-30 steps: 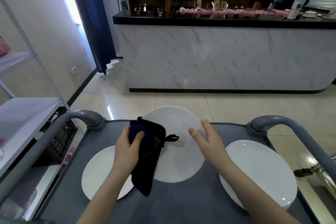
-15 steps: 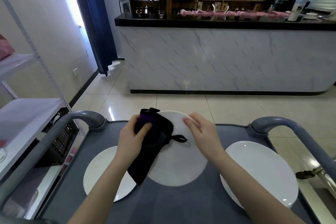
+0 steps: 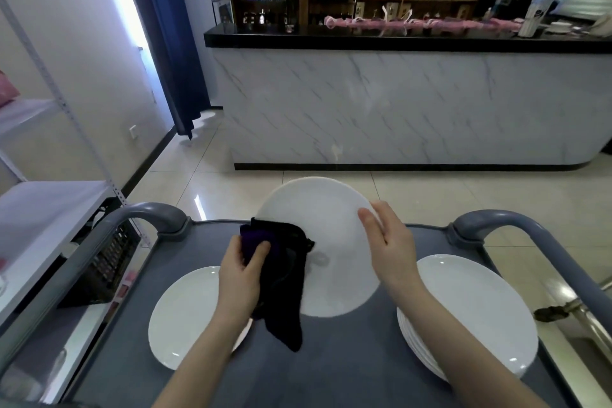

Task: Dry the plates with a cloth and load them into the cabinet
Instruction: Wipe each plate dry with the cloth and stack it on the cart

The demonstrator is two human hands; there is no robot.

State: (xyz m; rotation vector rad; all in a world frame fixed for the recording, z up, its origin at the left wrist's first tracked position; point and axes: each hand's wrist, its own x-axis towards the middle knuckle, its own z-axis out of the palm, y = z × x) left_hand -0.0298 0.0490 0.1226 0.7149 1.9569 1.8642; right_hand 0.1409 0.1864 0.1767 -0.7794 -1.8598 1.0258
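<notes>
Grip on the left: the left hand (image 3: pixel 240 275) is curled round a dark cloth (image 3: pixel 284 278), thumb on top, pinching a fold of it against the left edge of a white plate (image 3: pixel 328 235). Grip on the right: the right hand (image 3: pixel 392 242) is spread, fingers nearly straight, pressed to the plate's right rim with the thumb lying on the face. The plate is off the surface, held between the two hands and tilted with its far edge raised, above the middle of a grey cart (image 3: pixel 331 371). The loose end of the cloth hangs below the left hand towards the cart. A single plate (image 3: pixel 185 318) lies flat on the left of the surface and a stack of plates (image 3: pixel 470 315) sits on the right. The step in hand is judged to be wiping the face of the held plate. To do it well, the cloth should sweep across the whole face and round the rim, with the plate turned through the right hand so that no sector is missed, then flipped to do the underside. The right hand has only a light hold, so slipping is the main risk, and the plate should stay over the cart. No cabinet is identified in view, and loading is not yet begun.
</notes>
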